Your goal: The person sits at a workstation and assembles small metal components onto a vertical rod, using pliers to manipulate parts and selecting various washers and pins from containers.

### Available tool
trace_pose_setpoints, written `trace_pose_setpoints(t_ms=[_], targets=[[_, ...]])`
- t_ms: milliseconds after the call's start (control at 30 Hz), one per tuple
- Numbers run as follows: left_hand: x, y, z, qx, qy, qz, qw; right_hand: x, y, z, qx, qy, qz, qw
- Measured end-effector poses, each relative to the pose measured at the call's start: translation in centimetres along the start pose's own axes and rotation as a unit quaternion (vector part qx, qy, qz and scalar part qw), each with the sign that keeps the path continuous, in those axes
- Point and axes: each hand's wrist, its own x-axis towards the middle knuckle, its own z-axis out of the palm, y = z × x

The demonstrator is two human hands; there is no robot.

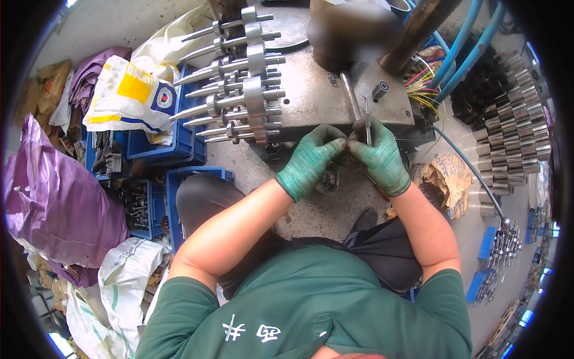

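My left hand (314,157), in a green knitted glove, is closed in a pinch at the front edge of the metal machine table (299,116). Its thumb and fingertips meet the fingertips of my right hand (382,155), gloved the same way. From the right hand's closed fingers rises a slim metal caliper (367,116), pointing away from me. Whatever sits between the left fingertips is hidden. Beyond the hands, a metal bar (350,96) lies on the table, and a short dark sleeve (380,90) stands to its right.
Several stepped metal shafts (254,96) lie stacked at the table's left. Blue crates (170,143) and a purple sack (60,197) are further left. Blue hoses (472,54), loose wires (421,90), crumpled brown paper (448,179) and stacked steel cylinders (508,131) are on the right.
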Motion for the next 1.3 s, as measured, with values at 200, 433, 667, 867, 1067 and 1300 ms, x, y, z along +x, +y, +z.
trace_pose_setpoints(t_ms=[200, 433, 667, 867, 1067, 1300], targets=[[0.4, 0.1, -0.2, 0.056, 0.003, 0.054, 0.997, 0.0, -0.1, -0.6, 0.096, -0.021, 0.032, 0.995], [0.7, 1.9, -0.6, -0.017, 0.108, -0.004, 0.994, -0.8, -2.4, -1.3, -0.269, -0.014, -0.179, 0.946], [1.1, 2.4, -1.5, -0.179, 0.109, 0.001, 0.978, -0.9, -3.4, -1.8, -0.532, 0.016, -0.341, 0.774], [1.5, 1.6, -2.1, -0.197, 0.103, -0.001, 0.975, -0.8, -2.9, -1.8, -0.536, 0.002, -0.343, 0.771], [1.0, 1.7, -1.8, -0.16, 0.115, 0.005, 0.98, -0.7, -2.9, -1.8, -0.542, -0.005, -0.333, 0.772], [0.9, 1.8, -1.8, -0.153, 0.12, -0.003, 0.981, -0.8, -3.4, -1.4, -0.555, -0.011, -0.324, 0.766]])
